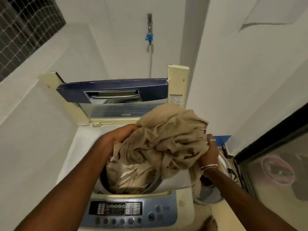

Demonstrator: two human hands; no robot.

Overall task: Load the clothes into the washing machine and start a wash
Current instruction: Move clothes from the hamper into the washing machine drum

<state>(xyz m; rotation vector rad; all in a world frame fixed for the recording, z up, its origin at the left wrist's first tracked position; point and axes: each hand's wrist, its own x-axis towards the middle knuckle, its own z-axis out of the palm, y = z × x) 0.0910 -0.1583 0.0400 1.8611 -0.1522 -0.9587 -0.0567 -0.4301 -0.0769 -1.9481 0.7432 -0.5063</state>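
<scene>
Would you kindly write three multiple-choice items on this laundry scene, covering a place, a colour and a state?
1. Where is the control panel with round buttons on the white top-loading washing machine?
A. On the edge nearest the person
B. On the raised lid
C. On the wall

2. What colour is the crumpled bundle of cloth?
A. Red
B. Beige
C. Black

3. What state is the blue-framed lid in?
A. Shut
B. Removed
C. Raised open

Answers:
1 A, the panel lies below the drum opening.
2 B, the cloth held by the left hand and right hand is beige.
3 C, the lid stands behind the drum.
</scene>
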